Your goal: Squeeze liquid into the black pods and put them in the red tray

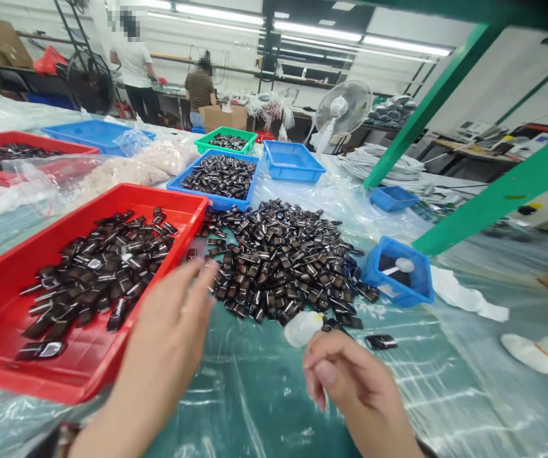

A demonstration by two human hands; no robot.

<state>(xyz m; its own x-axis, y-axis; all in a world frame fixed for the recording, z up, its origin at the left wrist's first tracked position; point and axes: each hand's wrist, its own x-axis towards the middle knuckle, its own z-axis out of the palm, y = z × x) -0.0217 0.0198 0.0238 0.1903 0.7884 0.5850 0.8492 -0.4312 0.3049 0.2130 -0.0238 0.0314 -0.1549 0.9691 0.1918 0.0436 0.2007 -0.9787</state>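
Small glossy black pieces (278, 261) lie in a large heap on the plastic-covered table. My left hand (175, 312) is over the right rim of a red tray (87, 375), its fingers stretched out beside the heap, with nothing visible in them. More black pieces (106, 261) are inside this tray. My right hand (345, 378) is in front of the heap, its fingers curled in towards the thumb; whatever they hold, if anything, is hidden. Just beyond its knuckles are a round whitish item (303, 328) and a dark piece (335, 327). Another black piece (381, 342) lies to the right.
Right of the heap stands a small blue bin (421, 289) with a white scoop. Behind are a filled blue tray (175, 186), another blue tray (295, 172) and a green tray (202, 146). Green posts (503, 197) slant at right. Two people (135, 70) are in the background.
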